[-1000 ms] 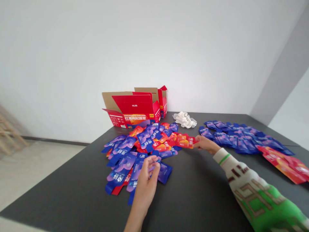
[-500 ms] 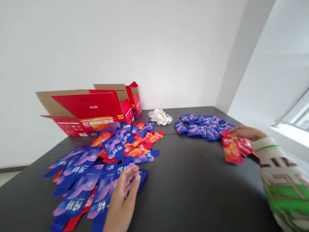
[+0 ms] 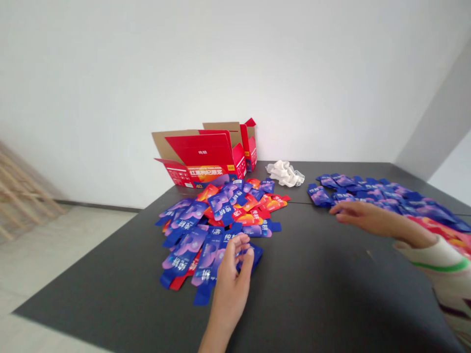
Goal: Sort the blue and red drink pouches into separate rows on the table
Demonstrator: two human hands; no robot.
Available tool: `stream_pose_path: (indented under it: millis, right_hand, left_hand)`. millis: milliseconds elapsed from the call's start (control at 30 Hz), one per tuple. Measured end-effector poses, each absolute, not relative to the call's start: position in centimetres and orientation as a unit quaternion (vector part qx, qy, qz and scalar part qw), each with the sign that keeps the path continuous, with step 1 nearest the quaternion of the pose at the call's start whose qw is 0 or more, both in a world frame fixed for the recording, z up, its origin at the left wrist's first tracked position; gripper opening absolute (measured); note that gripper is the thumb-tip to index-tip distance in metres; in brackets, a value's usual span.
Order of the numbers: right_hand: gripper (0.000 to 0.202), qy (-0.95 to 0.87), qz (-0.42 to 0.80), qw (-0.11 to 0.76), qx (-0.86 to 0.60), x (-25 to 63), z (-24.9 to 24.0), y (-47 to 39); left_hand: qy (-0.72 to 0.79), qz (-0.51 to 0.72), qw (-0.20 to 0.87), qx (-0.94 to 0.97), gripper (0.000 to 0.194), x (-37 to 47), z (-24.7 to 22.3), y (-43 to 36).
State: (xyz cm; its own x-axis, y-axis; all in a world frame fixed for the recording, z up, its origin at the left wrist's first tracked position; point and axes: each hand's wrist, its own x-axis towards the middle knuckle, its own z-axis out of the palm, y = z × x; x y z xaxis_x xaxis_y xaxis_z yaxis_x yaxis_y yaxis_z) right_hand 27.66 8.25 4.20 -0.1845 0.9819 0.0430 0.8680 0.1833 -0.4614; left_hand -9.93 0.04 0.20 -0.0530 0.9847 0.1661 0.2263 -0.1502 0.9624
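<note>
Could drag pouches out of the mixed pile (image 3: pixel 222 202), just in front of the red carton (image 3: pixel 200 147), by snagging overlapped corners with the left hand (image 3: pixel 231 277), loosely curled with a narrow gap, seemingly empty. Could disturb the blue pouches (image 3: pixel 375 195), right of the carton, by brushing low with the right hand (image 3: pixel 364 216), extended and apparently empty. In the pile, flat, glossy, blue-purple and red-orange, lying at odd angles.
</note>
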Motion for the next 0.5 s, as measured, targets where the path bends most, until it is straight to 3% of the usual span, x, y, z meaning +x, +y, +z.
stream_pose_path:
  millis: [67,233,367,500]
  right_hand:
    - [0.032,-0.788,0.185,0.142,-0.570,21.5,4.5,11.2]
    - [0.048,-0.709,0.157,0.142,-0.672,12.4,2.3,18.7]
    - [0.063,-0.634,0.158,0.128,-0.746,11.2,0.0,21.4]
    - [0.055,-0.607,0.176,0.142,-0.761,12.4,-0.2,21.4]
  left_hand:
    - [0.530,0.504,0.370,0.572,0.034,-10.0,0.3,0.0]
    - [0.546,0.515,0.355,0.557,0.032,-10.6,-0.4,0.1]
    - [0.559,0.515,0.341,0.553,0.033,-11.0,-0.7,0.1]
    - [0.559,0.505,0.340,0.563,0.036,-10.9,-0.6,-0.4]
